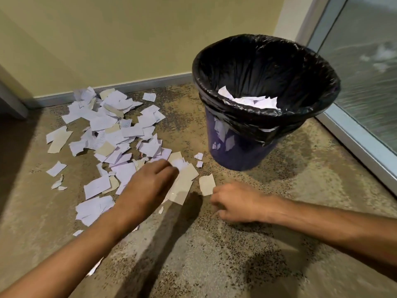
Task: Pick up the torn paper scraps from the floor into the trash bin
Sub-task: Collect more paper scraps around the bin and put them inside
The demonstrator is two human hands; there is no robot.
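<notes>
— Where are the scraps?
— The paper scraps are strewn on the floor by the wall; the left hand reaches onto them, fingers curled, grip unclear.
— And the right?
— The right hand, loosely curled, touches a tan scrap near the trash bin.

Carpeted office corner, glass partition

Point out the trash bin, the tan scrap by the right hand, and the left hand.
trash bin [234, 145], head view, on its blue outer wall.
tan scrap [206, 184], head view, on the scrap's middle.
left hand [150, 183], head view, on the back of the hand.
</notes>
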